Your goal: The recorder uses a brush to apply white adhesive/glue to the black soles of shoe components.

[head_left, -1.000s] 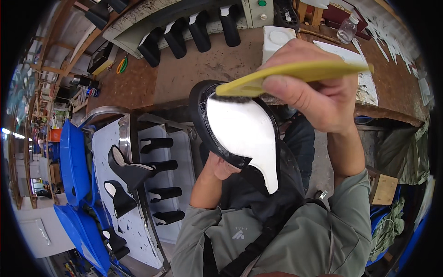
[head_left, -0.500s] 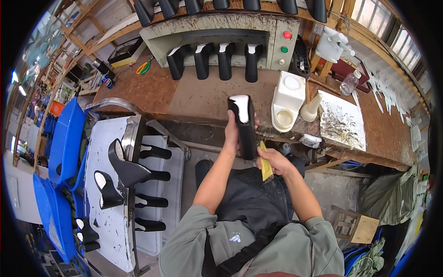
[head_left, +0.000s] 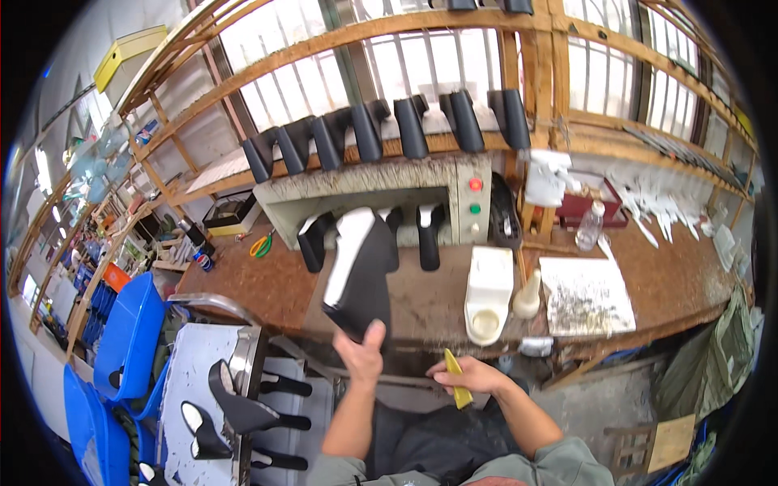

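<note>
Left hand: closed on the lower end of a black shoe part, thumb on the near side, other fingers partly hidden. Part is raised and tilted, a white face toward the left; outline blurred.

Right hand: to the right of the left hand and slightly lower, pinching a flat yellow brush. Brush slants, well apart from the shoe part.

Below and between the hands: dark apron.

Beyond the left grip: brown workbench with a pale cabinet; further black parts stand at its opening, some masked by the held one. Above the cabinet, a wooden shelf bears a row of black parts.

Beyond the right grip: white container, a cone-shaped bottle just beside it, then a dark-stained white sheet.

Left of and below the left grip: black wedge shoes on a pale-topped stand. Farther left, blue bins.
</note>
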Motion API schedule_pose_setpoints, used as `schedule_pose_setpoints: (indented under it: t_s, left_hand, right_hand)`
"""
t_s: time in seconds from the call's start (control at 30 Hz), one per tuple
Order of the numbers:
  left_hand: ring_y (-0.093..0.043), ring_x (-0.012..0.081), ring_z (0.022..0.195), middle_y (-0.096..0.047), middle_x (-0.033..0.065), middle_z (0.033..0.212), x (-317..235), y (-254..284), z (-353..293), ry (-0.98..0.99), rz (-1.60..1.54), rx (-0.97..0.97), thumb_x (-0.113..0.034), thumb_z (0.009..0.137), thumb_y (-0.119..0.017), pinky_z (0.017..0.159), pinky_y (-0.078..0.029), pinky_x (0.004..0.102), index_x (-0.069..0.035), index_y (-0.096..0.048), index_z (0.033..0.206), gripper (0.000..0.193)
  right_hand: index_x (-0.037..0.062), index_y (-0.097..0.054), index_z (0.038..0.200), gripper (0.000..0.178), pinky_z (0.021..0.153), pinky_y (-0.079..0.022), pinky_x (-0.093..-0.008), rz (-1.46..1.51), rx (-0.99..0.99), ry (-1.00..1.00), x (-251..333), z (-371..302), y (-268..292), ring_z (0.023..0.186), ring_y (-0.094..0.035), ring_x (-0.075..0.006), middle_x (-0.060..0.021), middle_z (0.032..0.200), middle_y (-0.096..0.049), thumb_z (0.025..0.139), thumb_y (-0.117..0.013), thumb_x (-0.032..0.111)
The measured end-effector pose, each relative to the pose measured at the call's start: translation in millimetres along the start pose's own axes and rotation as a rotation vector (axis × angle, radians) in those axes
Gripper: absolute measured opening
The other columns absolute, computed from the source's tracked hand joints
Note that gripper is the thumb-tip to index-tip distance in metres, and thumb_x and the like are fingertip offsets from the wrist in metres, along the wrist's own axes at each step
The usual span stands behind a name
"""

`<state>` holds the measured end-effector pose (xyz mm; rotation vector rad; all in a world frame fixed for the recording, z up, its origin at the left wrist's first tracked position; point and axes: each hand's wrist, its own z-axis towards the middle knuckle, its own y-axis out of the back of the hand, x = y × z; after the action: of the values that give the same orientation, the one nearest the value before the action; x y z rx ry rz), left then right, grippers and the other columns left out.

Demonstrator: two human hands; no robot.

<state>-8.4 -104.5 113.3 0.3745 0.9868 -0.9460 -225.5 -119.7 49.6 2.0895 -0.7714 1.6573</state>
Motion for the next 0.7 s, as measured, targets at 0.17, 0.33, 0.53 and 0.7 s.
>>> schedule_pose_setpoints:
  t_s: [0.17,0.33,0.53,0.7]
  left_hand:
    - [-0.058,0.0153,0.089,-0.06,0.0085,0.104,-126.3,-111.4,194.4,-0.492,-0.234,-0.02,-0.011,0.082,-0.067,0.079,-0.048,0.0296,0.005,-0.051,0.114,0.039]
    - [-0.066,0.0341,0.079,-0.067,0.019,0.083,-208.8,-220.7,326.7,-0.41,0.222,-0.108,-0.032,0.074,-0.068,0.075,-0.05,0.0398,0.004,-0.057,0.105,0.049]
    - [-0.058,0.0427,0.097,-0.063,0.0282,0.092,-206.3,-300.6,412.6,-0.165,0.538,0.033,-0.041,0.073,-0.06,0.09,-0.043,0.0474,0.008,-0.057,0.102,0.057]
    - [-0.054,0.0463,0.103,-0.057,0.031,0.11,-172.7,-282.5,401.8,-0.345,0.322,0.056,-0.032,0.07,-0.074,0.097,-0.036,0.0459,0.011,-0.049,0.113,0.066]
  right_hand:
    - [0.0004,-0.061,0.111,0.035,0.06,-0.045,-0.0238,-0.041,-0.206,0.067,67.5,-17.8,47.5,0.067,-0.054,-0.0074,0.0006,0.075,-0.059,0.091,-0.062,0.029]
    - [-0.0003,-0.061,0.109,0.032,0.061,-0.045,-0.024,-0.055,-0.281,0.055,130.7,-37.6,71.1,0.068,-0.054,-0.0076,-0.0007,0.075,-0.059,0.091,-0.062,0.027]
    - [-0.004,-0.061,0.106,0.031,0.06,-0.046,-0.0241,0.038,-0.443,0.045,202.6,-71.4,83.2,0.067,-0.055,-0.0071,-0.0014,0.073,-0.059,0.09,-0.063,0.023]
    - [-0.0022,-0.061,0.107,0.023,0.061,-0.048,-0.0243,-0.025,-0.512,0.085,214.3,-58.2,89.8,0.067,-0.059,-0.0092,-0.0018,0.073,-0.06,0.091,-0.061,0.015]
